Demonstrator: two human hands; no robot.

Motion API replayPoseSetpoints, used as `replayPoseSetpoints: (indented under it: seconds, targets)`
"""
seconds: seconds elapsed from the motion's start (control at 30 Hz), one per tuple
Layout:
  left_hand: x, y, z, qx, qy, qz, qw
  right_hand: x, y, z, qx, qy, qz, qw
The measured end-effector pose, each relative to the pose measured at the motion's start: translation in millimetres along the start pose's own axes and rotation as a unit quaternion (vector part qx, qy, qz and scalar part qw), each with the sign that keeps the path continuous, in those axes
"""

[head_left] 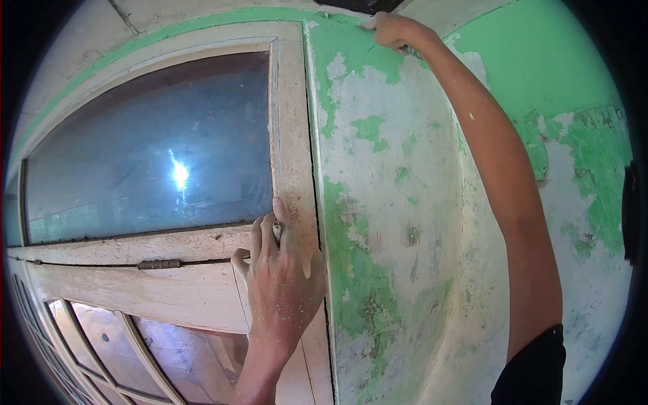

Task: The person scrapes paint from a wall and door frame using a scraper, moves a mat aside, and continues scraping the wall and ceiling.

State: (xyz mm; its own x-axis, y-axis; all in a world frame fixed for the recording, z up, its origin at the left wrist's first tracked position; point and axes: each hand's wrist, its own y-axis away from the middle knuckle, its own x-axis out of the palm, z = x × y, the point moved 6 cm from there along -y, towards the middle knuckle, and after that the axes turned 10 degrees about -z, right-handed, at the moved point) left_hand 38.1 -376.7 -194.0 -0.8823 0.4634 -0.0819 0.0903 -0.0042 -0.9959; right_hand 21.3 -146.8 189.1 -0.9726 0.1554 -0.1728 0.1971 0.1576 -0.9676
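Note:
High on the wall, my right hand (pixel 398 32) is closed around what looks like a paint scraper. Only the scraper's grey end (pixel 410 51) shows below the fist; its blade is hidden. The hand is close to the green painted wall (pixel 344 48), just under the ceiling. My left hand (pixel 282 266), speckled with pale flakes, leans against the cream wooden door frame (pixel 293 135) at the lower corner of the glass pane (pixel 148 148). Between its fingers is a small pale tube (pixel 277 231) that looks like a cigarette.
Bare whitish patches (pixel 398 155) show where green paint is gone. Below the pane are a hinge (pixel 160 264) and a panel with small glazed squares (pixel 94 331). A dark opening (pixel 351 5) shows in the ceiling, and a dark object (pixel 631 212) stands at the right edge.

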Motion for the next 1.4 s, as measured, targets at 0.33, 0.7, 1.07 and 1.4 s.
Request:
replayPoseSetpoints:
  seconds: [0.33,0.7,1.07,1.4]
  targets:
    - [-1,0,-2,0.001,-0.011,-0.007,1.000,-6,19,19,-0.037,-0.066,-0.002,0.997]
    - [0,1,-6,-0.002,-0.019,-0.012,1.000,-15,13,45,-0.043,-0.006,0.023,0.999]
    - [-1,-2,-6,0.005,-0.018,-0.006,1.000,-34,0,50,0.042,0.099,0.073,0.992]
    - [-7,-2,-3,0.013,-0.008,0.018,1.000,20,116,60,-0.004,-0.143,-0.144,0.979]
